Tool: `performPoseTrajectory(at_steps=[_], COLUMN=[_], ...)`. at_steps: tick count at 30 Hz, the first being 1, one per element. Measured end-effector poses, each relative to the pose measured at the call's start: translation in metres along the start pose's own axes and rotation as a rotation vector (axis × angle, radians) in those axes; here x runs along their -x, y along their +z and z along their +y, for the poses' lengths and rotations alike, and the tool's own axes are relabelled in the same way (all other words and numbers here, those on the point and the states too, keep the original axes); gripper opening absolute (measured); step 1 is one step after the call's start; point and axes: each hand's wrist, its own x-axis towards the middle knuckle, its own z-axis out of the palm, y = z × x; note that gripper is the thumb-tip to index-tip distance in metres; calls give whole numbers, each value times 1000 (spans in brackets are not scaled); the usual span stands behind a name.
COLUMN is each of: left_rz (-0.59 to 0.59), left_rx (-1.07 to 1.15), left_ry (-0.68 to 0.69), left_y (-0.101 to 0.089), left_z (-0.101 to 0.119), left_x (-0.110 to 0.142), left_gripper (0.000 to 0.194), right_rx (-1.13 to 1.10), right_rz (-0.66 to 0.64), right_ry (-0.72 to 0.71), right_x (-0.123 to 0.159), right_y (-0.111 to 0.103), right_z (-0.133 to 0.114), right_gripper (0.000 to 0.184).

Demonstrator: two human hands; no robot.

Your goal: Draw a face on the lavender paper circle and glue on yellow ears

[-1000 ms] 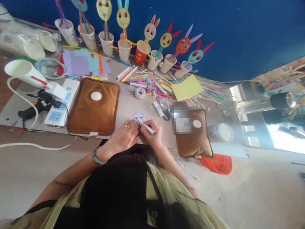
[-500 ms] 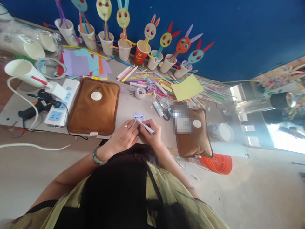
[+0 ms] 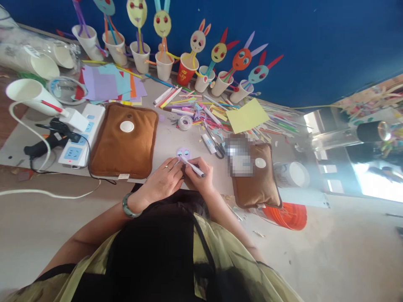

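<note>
A small round purple paper face (image 3: 184,152) with drawn eyes lies near the table's front edge, partly covered by fingers. My left hand (image 3: 166,178), wearing a ring and a bracelet, has its fingers closed at the lower left rim of the face. My right hand (image 3: 201,173) grips a white marker (image 3: 195,168), its tip touching or just over the face. Scissors (image 3: 219,150) and a white and blue stick-like piece (image 3: 208,143) lie to the right. Behind the face sits a roll of clear tape (image 3: 184,122).
A brown hot-water bag (image 3: 126,144) lies left; another (image 3: 260,184) lies right, partly under a pixelated object. A power strip (image 3: 82,136) and black glue gun (image 3: 47,140) stand far left. Paper-face figures in cups (image 3: 164,66) line the blue wall. A red bucket (image 3: 291,216) is below right.
Almost nothing differs. Both hands stay at the paper face, and the marker remains in my right hand in nearly the same spot.
</note>
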Motion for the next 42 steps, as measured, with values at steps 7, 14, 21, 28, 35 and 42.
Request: performPoseTrajectory(at_steps=[7, 14, 21, 28, 35, 42], left_rz=[-6, -34, -35, -26, -26, -34], left_rx=[2, 20, 1, -5, -3, -6], left_ry=[0, -17, -15, -9, -5, -5], left_y=[1, -1, -3, -2, -3, -2], left_z=[-1, 1, 2, 1, 1, 1], left_x=[1, 0, -1, -1, -1, -1], left_gripper=[26, 25, 26, 26, 26, 25], right_rx=[22, 54, 99, 79, 82, 50], right_rz=[9, 152, 211, 198, 200, 206], right_ry=[7, 47, 99, 94, 110, 97], right_x=[0, 1, 0, -1, -1, -1], right_y=[0, -1, -2, -2, -1, -1], right_z=[1, -3, -5, -4, -4, -3], right_gripper=[14, 11, 12, 12, 13, 12])
